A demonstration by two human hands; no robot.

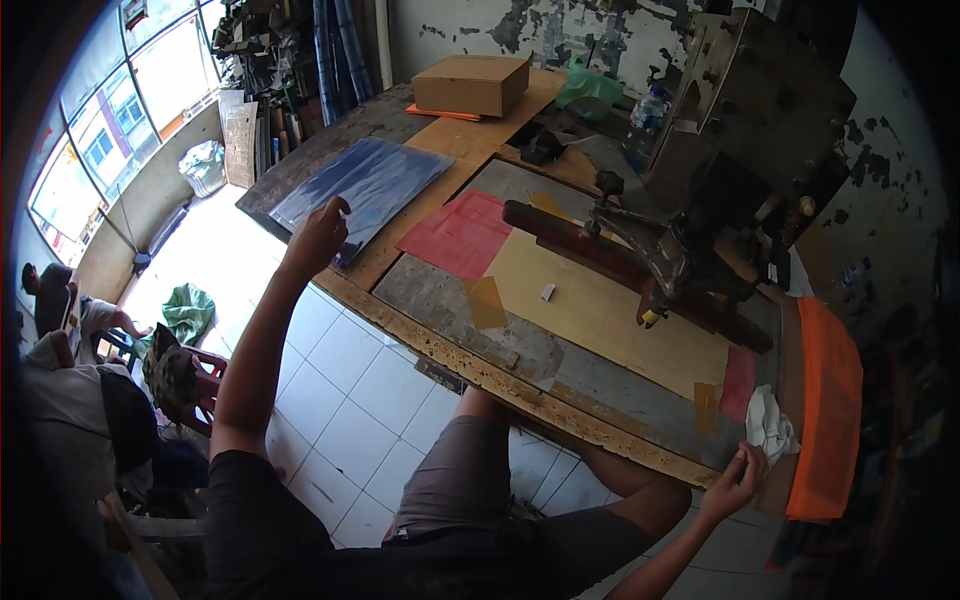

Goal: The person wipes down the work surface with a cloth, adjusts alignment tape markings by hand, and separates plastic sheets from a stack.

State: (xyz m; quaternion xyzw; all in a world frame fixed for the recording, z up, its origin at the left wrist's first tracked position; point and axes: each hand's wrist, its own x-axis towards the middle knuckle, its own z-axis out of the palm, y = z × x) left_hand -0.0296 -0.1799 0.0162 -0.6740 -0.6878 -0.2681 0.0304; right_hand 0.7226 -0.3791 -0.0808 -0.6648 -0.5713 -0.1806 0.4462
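From where I stood, no words, brands, numbers or signs could be read. The bottle (647, 122) had a bluish band, too small and dim to make out as lettering. A pale patch on the side of the machine (745, 95) showed no writing that I could read.

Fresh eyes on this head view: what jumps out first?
Likely the bright orange sheets hanging over the table's right end, then the big dark machine rising at the upper right, its long bar slanting over a yellow sheet. Next, the glossy blue clear sheets on the table's left part, with the person's left hand at their near edge.
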